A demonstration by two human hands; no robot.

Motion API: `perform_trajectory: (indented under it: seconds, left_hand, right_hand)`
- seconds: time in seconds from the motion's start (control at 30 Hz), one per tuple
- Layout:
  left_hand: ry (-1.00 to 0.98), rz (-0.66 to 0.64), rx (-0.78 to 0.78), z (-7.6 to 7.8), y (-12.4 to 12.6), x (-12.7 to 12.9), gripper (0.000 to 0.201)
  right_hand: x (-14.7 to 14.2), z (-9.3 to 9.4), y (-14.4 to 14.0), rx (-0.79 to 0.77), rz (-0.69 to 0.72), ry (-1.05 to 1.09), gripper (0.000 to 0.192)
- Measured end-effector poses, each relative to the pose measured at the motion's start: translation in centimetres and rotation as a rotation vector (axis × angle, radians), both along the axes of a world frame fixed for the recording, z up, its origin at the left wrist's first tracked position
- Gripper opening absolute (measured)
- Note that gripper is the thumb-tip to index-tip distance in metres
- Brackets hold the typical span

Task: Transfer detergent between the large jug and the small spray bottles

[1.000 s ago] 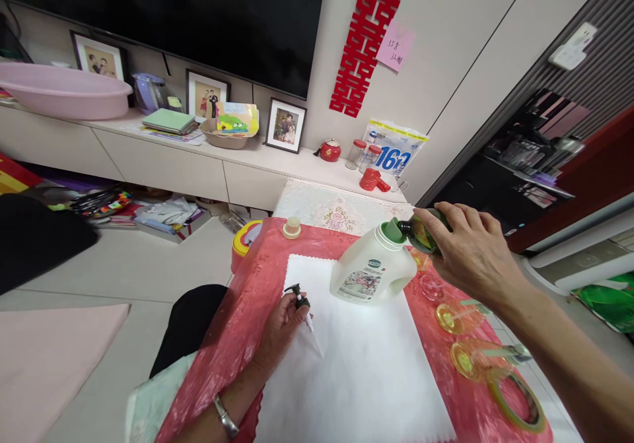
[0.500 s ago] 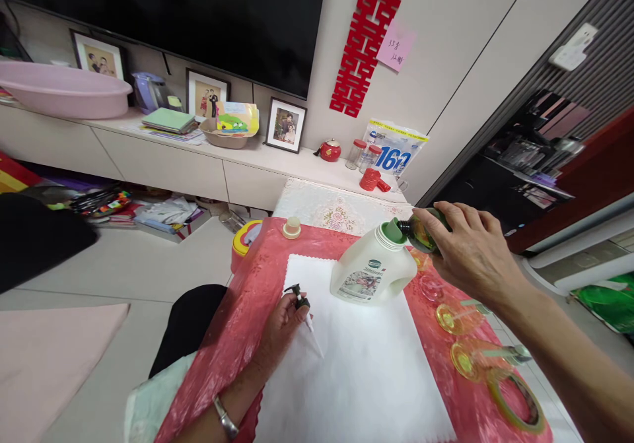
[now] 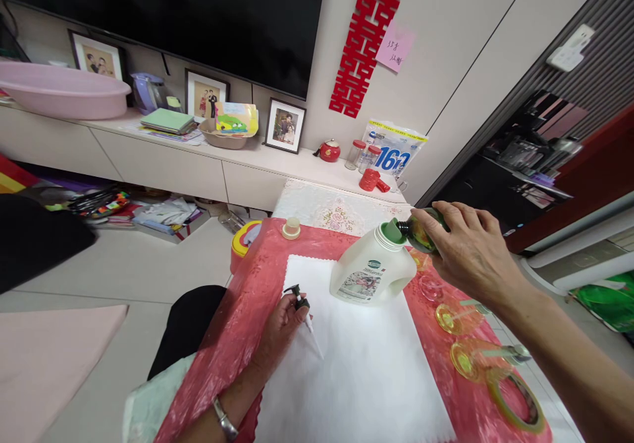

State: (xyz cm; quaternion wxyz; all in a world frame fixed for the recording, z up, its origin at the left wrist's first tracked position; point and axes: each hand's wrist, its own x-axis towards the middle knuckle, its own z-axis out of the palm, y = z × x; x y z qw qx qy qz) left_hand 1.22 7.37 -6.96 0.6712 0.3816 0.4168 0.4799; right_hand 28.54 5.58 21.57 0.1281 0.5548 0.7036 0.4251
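Observation:
A dark bottle (image 3: 426,230) is gripped in my right hand (image 3: 465,241), tipped on its side with its black neck at the green spout of a white detergent jug (image 3: 372,268). The jug stands upright with its handle to the right. Whether liquid flows from the bottle cannot be seen. My left hand (image 3: 282,327) pinches a black pump dispenser head (image 3: 300,300), whose pale tube (image 3: 313,339) points down over the white mat (image 3: 356,377). A translucent cap (image 3: 291,228) sits at the table's far left corner.
Red plastic sheeting (image 3: 218,357) covers the table. Along its right side stand yellowish glasses (image 3: 463,360) and a roll of tape (image 3: 516,402). Behind is a white cabinet (image 3: 267,182) with picture frames, red-lidded jars (image 3: 355,154) and a pink basin (image 3: 64,90).
Both hands, the tilted bottle and the jug stay in almost the same place. The view has shifted very slightly.

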Motion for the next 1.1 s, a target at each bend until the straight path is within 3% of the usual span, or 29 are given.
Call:
perform_trajectory:
  seconds: [0.5, 1.1]
  left_hand:
    - [0.008, -0.011, 0.033, -0.90, 0.07, -0.09, 0.053]
    - [-0.004, -0.010, 0.025, -0.77, 0.05, -0.07, 0.054]
  right_hand:
    - [-0.16, 0.13, -0.12, -0.004, -0.007, -0.022, 0.059]
    - [-0.53, 0.61, 0.05, -0.012, -0.011, -0.073, 0.063]
